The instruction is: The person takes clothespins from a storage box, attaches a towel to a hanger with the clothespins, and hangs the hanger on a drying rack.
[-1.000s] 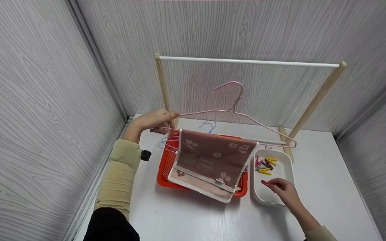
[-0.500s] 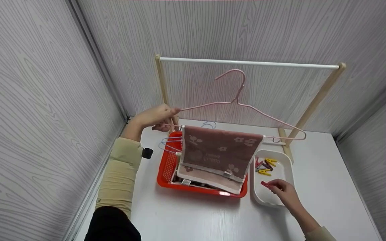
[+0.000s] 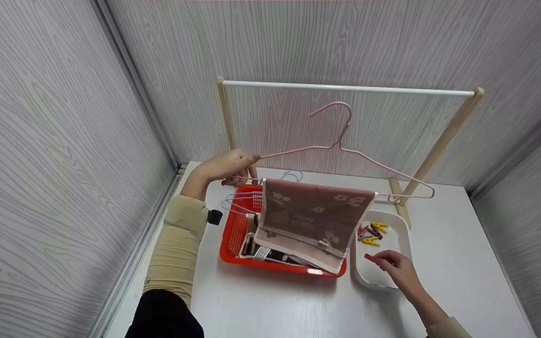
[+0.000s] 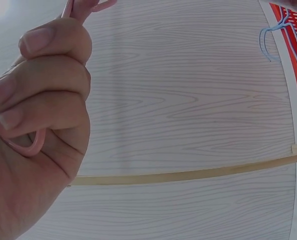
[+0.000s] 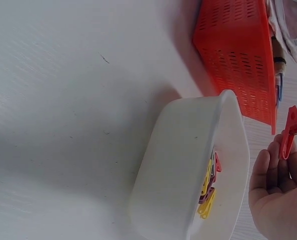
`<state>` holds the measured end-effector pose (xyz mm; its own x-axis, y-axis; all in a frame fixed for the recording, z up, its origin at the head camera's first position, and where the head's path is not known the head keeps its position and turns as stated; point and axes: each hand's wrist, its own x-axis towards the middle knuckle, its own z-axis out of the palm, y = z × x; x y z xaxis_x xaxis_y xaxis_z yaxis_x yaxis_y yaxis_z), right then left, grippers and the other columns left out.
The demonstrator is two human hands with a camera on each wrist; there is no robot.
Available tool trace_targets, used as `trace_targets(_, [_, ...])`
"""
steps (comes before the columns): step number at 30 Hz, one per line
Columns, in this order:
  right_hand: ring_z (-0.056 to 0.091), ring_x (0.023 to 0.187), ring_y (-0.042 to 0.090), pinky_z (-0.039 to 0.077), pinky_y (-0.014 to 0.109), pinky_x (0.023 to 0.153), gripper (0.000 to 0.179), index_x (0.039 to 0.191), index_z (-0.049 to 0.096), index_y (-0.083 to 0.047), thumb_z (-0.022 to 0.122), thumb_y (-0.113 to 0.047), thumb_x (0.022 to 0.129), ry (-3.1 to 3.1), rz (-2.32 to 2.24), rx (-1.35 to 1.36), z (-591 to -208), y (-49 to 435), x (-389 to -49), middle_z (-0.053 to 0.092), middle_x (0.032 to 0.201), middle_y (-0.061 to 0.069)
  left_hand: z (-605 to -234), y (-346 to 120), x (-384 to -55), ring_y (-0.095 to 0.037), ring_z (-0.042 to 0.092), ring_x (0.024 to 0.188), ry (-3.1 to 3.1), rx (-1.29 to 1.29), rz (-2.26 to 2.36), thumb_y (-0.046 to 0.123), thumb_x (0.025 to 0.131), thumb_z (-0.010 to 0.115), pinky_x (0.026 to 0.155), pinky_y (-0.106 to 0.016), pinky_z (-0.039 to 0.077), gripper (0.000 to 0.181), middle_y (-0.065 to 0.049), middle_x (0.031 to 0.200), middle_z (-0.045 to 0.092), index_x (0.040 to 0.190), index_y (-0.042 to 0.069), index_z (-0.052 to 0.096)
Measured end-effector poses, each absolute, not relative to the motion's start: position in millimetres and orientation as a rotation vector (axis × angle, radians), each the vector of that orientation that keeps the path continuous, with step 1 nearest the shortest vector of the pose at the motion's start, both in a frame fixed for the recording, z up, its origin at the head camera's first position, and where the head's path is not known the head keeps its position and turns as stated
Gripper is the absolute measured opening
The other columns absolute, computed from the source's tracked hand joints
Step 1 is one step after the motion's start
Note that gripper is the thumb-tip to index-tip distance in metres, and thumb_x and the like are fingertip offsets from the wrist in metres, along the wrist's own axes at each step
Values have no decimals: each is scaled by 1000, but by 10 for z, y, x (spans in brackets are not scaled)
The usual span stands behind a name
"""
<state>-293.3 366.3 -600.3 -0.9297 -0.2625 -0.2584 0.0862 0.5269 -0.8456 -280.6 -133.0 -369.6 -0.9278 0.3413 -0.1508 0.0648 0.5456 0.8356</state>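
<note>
Now | left hand (image 3: 232, 165) curled round hanger (image 3: 340, 144) corner | right hand (image 3: 398, 267) pinches clip (image 3: 370, 257) at fingertips (image 3: 381, 254)

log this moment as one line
left hand: grips pink hanger | right hand: holds red clothespin | flowered cloth: draped over hanger | yellow clothespins: in white tub

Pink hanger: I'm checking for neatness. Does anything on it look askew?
Yes: in the head view, the pink hanger slopes down away from the left hand. The cloth looks unevenly folded: its paler back layer shows below the front edge.
</note>
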Motion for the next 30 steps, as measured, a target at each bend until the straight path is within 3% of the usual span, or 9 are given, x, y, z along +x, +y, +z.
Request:
trace_targets(9, [56, 84, 10, 47, 22, 74, 21, 115, 73, 2, 63, -12, 102, 2446, -1394, -209, -5931, 3615, -2923, 68, 97, 3, -3733, -1258, -2865, -2, 43, 45, 2477, 351, 1321, 105, 68, 37, 43, -19, 35, 125, 4, 58, 57, 101, -11, 73])
trace_targets(26, [58, 89, 2, 50, 17, 78, 15, 112, 75, -1, 68, -4, 99, 2577, -1440, -444, -5536, 3472, -2887, 72, 109, 13, -3808, -1235, -2910, -4, 44, 47, 2479, 330, 1307, 98, 81, 36, 44, -20, 36, 120, -1, 61, 59, 105, -14, 74])
trace_targets(30, [60, 91, 0, 51, 14, 83, 14, 112, 76, -2, 73, -5, 98, 2538, -1508, -536, -5418, 3399, -2838, 72, 110, 12, -3798, -1221, -2915, -4, 44, 47, 2477, 325, 1306, 103, 73, 36, 44, -21, 36, 127, 1, 60, 59, 105, -14, 74])
